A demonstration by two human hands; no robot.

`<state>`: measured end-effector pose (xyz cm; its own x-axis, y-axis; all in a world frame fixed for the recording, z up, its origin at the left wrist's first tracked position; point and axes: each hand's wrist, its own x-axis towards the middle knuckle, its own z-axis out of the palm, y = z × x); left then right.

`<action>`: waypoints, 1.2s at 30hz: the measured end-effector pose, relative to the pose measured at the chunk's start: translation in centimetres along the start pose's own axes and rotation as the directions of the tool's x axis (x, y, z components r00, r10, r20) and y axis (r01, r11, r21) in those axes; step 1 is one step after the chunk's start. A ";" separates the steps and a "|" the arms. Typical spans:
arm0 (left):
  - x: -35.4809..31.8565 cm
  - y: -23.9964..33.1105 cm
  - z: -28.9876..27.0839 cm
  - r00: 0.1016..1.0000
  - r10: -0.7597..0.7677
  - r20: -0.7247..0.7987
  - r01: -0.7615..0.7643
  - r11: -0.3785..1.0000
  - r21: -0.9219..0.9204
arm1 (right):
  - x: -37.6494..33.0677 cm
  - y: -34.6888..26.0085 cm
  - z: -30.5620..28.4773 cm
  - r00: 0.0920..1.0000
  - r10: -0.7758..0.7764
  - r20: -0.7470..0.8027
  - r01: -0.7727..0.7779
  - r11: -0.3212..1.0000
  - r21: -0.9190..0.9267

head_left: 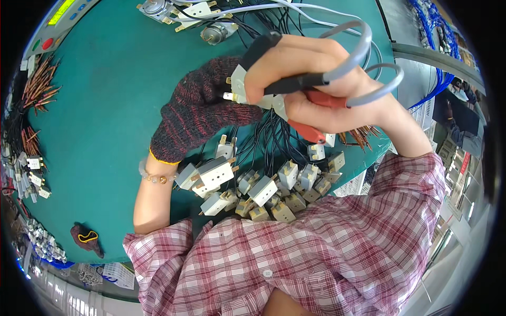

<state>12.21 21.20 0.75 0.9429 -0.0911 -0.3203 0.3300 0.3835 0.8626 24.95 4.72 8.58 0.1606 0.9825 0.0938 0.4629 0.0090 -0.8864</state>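
My left hand [197, 108], in a dark knitted glove with red flecks and a yellow cuff edge, is closed on a white boxy electrical part [240, 84] with metal tabs. Bare, my right hand [327, 68] grips a black and a red test lead [307, 131], both on grey cables, right beside that part. The fingers and leads cover much of the part, so whether the lead tips touch its tabs cannot be made out. Between my forearms and close to my body lies a pile of similar white boxy parts [263, 190] with brass tabs and black wires.
Round silver parts [215, 33] and cables lie at the far edge of the green table [105, 131]. Bundles of copper-ended wires [39, 87] line the left edge. A loose dark glove [87, 238] rests near left. An instrument [58, 23] with red and green buttons stands far left.
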 end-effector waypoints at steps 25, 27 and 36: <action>1.0 9.9 -8.4 0.906 0.376 0.192 -0.076 -0.303 0.950 | 0.8 -2.4 -0.7 0.968 0.194 0.160 -0.188 0.981 -0.054; 0.1 9.2 -7.7 0.903 0.420 0.091 -0.119 0.041 0.992 | -0.1 -1.3 -1.9 0.994 0.112 -0.015 -0.113 0.984 -0.137; -1.9 3.3 -3.6 0.845 0.486 -0.223 -0.320 0.794 0.516 | 3.9 3.2 -5.7 0.818 -0.558 -0.138 0.560 0.718 0.413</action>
<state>11.32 25.96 2.76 0.9473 0.3146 0.0610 -0.0170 -0.1407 0.9899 32.04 7.47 8.74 -0.0064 0.7729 0.6345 0.0619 0.6336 -0.7712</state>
